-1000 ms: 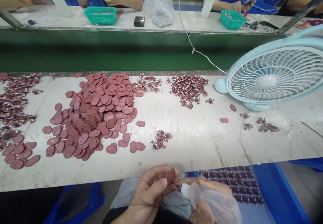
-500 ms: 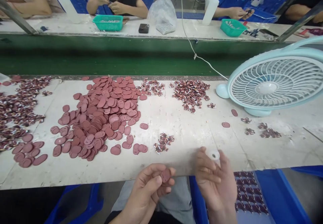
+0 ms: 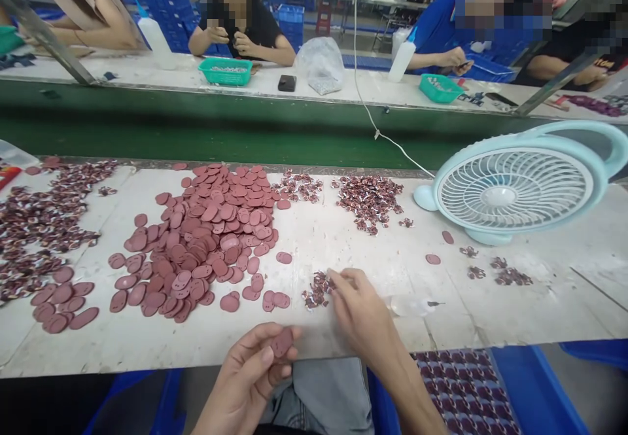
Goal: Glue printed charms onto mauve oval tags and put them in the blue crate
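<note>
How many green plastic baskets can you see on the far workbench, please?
2: one green plastic basket left of centre, beside the black-sleeved person; another green plastic basket to the right, by the blue-sleeved person. Others may be hidden.

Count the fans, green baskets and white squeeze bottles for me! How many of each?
Fan: 1
Green baskets: 2
White squeeze bottles: 2
Total: 5

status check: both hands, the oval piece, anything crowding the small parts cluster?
Left hand pinching one red oval piece. Right hand, fingers at small parts cluster, grip unclear. Squeeze bottle lying right of it; loose ovals left.
</note>
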Demonstrator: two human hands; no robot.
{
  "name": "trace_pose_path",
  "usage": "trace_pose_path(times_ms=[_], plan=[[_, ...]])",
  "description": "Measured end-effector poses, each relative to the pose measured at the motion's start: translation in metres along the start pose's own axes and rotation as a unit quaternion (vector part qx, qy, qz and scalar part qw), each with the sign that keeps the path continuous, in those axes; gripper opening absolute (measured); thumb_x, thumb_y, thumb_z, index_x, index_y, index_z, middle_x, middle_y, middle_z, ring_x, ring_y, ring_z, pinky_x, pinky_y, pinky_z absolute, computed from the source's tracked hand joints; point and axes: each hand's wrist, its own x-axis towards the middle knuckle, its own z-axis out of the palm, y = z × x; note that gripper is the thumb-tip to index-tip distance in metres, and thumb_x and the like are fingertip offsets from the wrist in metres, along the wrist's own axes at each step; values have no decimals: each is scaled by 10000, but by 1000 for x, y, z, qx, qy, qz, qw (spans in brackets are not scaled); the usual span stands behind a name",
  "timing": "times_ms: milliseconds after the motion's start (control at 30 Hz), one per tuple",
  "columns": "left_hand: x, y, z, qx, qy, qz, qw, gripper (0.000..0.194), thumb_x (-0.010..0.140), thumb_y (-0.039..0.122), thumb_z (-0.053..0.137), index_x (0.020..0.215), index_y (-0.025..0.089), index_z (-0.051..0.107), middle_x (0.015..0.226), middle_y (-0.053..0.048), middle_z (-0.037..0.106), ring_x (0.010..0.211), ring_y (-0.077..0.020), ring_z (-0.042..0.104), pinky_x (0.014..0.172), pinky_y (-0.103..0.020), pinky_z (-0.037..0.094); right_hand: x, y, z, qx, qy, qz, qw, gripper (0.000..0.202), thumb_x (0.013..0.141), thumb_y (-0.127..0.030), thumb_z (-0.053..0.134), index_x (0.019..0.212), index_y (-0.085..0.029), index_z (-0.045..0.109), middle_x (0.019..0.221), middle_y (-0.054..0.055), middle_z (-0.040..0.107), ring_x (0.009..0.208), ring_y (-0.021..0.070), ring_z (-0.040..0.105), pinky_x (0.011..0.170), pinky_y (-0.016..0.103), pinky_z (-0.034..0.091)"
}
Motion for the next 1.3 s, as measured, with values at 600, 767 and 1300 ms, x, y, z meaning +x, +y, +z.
trace_pose_path(times_ms=[600,767,1300], plan=[[4,-23,7,76,-104,10,992,309,640,389,988,867,237,844,1023,-68,861,860,-207,770,728,-255,573,-60,-29,-37,390,-59,28,919,347,881,-212,758,1121,-459,797,965,-4,818,840,171,801,722,225,655],[6,-29,3,91,-146,33,984,254,686,305,967,885,226,829,1036,-73,858,894,-204,766,829,-292,591,-56,-39,-31,357,-15,12,934,400,834,-187,795,1130,-456,808,910,4,818,740,154,795,631,180,647],[11,-31,-1,119,-205,7,971,94,752,253,916,759,191,844,1030,-99,848,948,-243,772,861,-320,588,-59,-37,-25,396,-14,98,913,194,778,-255,863,924,-380,847,772,-7,811,639,144,761,559,167,603]])
